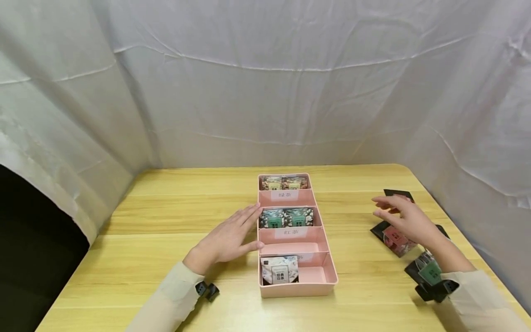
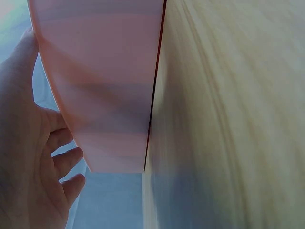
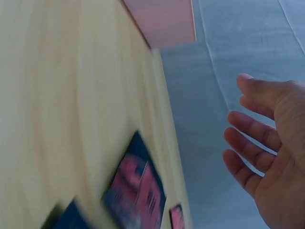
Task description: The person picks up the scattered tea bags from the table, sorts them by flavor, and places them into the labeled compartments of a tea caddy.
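A long pink divided box (image 1: pixel 298 289) stands on the table, its labelled sections running front to back. My left hand (image 1: pixel 228 237) rests against the box's left rim with fingers and thumb extended; in the left wrist view the fingertips lie along the edge of the side wall (image 2: pixel 105 86). Over the packets at the right hovers my right hand (image 1: pixel 408 221), fingers loosely bent and holding nothing. Below it lies a red-labelled packet (image 1: pixel 395 236); another red-labelled packet (image 1: pixel 404 193) is partly hidden behind the hand. A green-labelled packet (image 1: pixel 430 273) lies near the right wrist.
Inside the box, two yellow-labelled packets (image 1: pixel 284 183) sit at the back, two green-labelled packets (image 1: pixel 286 218) in the middle, and a white packet (image 1: pixel 280 270) at the front left. A pale curtain (image 1: pixel 282 106) hangs behind the wooden table (image 1: pixel 174 216).
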A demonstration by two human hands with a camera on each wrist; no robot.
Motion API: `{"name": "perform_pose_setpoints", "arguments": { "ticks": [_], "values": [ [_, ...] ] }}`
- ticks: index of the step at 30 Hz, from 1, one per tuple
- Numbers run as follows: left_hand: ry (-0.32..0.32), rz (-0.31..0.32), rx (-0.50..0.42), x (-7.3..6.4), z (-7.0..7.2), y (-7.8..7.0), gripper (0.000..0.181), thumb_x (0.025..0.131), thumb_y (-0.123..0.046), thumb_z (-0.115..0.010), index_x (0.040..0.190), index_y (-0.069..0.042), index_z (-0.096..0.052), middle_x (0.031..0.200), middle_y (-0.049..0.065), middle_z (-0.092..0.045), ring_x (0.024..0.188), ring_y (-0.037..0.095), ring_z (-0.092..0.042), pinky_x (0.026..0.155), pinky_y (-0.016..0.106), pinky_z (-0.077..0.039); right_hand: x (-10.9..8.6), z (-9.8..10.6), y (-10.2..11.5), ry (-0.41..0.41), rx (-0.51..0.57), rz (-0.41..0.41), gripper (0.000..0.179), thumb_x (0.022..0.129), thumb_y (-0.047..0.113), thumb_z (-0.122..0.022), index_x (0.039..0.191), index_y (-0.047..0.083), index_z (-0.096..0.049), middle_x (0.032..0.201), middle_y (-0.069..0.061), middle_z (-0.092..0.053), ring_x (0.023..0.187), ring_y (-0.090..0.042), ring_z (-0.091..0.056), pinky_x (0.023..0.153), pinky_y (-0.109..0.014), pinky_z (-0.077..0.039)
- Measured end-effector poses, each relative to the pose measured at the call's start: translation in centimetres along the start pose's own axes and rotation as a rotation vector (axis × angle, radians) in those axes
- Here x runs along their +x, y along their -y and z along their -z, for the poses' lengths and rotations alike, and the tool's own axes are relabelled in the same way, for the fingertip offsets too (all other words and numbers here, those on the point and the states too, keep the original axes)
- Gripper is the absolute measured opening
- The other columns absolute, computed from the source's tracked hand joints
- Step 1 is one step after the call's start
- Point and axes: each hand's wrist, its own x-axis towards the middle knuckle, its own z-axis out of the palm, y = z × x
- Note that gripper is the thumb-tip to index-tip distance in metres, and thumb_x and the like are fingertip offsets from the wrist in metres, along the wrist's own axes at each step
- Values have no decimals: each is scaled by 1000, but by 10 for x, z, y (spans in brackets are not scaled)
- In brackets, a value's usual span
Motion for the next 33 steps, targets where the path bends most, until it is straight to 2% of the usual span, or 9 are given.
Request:
{"name": "perform_pose_setpoints", "arguments": {
  "ticks": [5, 14, 22, 27, 33],
  "values": [
    [-5, -8, 3, 1, 0, 0, 89, 97, -69, -27, 157, -6, -9, 164, 10, -6, 149, 24, -8, 120, 40, -13, -23, 4, -13, 34, 31, -74, 53, 94, 28, -68, 137, 0, -53, 130, -20, -56, 111, -42, -55, 85, -62, -47],
    [-5, -9, 12, 1, 2, 0, 89, 97, -68, -28, 157, -7, -7, 164, 10, -7, 149, 21, -5, 120, 38, -12, -50, 2, -29, 111, -43, -189, 79, 86, 43, -73, 145, -1, -43, 141, -32, -43, 119, -55, -45, 85, -70, -44],
    [-5, -1, 15, 0, 1, 0, 89, 97, -69, -27, 158, -7, -7, 164, 10, -7, 149, 20, -4, 120, 37, -11, -66, -7, -39, 164, -39, -251, 92, 82, 52, -73, 144, -7, -40, 136, -36, -45, 115, -54, -50, 85, -65, -47],
    [-10, 1, 10, -1, -1, 0, 89, 97, -69, -27, 158, -7, -8, 164, 9, -7, 149, 19, -4, 120, 36, -10, -71, -10, -44, 185, -53, -279, 93, 81, 54, -73, 145, -5, -40, 131, -39, -49, 109, -52, -55, 79, -62, -50],
    [-16, -1, 11, -1, -2, 0, 89, 97, -69, -27, 158, -7, -8, 164, 9, -6, 149, 19, -4, 120, 37, -11, -72, -11, -42, 190, -92, -295, 95, 78, 59, -74, 142, -6, -44, 121, -34, -58, 101, -45, -61, 74, -58, -51]
  ]
}}
